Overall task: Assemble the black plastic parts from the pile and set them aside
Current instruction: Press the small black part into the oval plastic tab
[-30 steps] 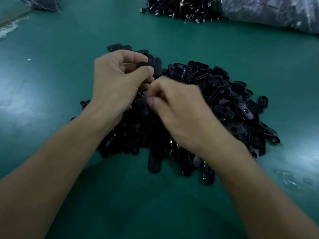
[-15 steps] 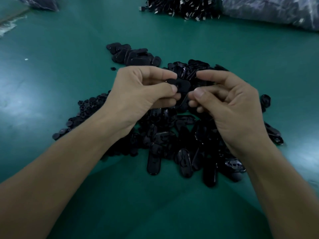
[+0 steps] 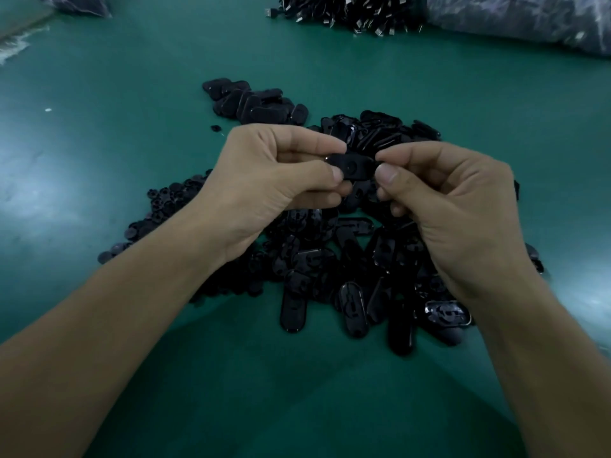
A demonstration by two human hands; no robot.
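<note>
- Your table [image 3: 99, 166] has a flat teal-green top, with pale glare on its left side.
- Straight ahead of you lies the main pile [image 3: 350, 279] of black oval plastic parts, spread loosely over the green.
- Just beyond it, a smaller cluster [image 3: 258, 102] of the same parts sits apart.
- Left of the pile lies a scatter of small round black pieces [image 3: 158, 206].
- At the far edge you have a heap [image 3: 347, 11] of dark pieces, possibly metal-tipped, beside a clear plastic bag [image 3: 529, 18].
- A white speck [image 3: 48, 110] lies at far left.

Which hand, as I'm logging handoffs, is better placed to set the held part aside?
Left: the left hand pinches the black part, and the separate stack lies just beyond it.
</note>
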